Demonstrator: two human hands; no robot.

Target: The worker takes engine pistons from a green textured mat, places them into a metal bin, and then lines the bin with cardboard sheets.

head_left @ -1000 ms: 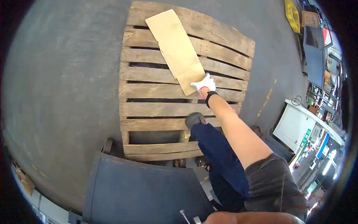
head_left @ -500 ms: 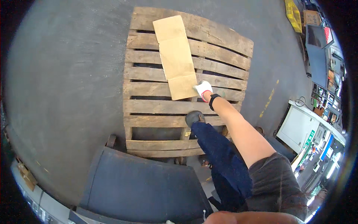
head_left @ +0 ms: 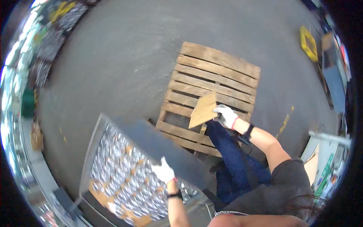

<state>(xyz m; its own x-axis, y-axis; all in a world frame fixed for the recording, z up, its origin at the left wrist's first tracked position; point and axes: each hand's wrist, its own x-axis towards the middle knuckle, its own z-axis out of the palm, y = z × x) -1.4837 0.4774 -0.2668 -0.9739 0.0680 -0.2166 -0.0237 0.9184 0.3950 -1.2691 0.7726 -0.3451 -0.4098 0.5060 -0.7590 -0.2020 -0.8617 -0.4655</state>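
My right hand (head_left: 226,115), in a white glove with a red cuff, is closed on the edge of a tan cardboard sheet (head_left: 204,109). The sheet is lifted and tilted above the near part of a wooden pallet (head_left: 215,70). My left hand (head_left: 164,171), gloved the same way, is over the inner side of a dark grey bin (head_left: 147,138). Its thumb stands apart from the fingers, and I see nothing held in it. Beneath it, many shiny metal parts (head_left: 113,151) lie in the bin with brown cardboard among them.
My leg (head_left: 230,151) in dark blue trousers reaches the pallet's near right side. A pale cabinet (head_left: 325,142) stands at the right. A yellow plastic crate (head_left: 308,43) lies far right. Stacked metal goods (head_left: 51,43) line the far left, over grey floor (head_left: 106,75).
The cardboard sheet, earlier flat on the pallet, has come up toward me in my right hand. My view has swung left and my left hand has appeared over the bin.
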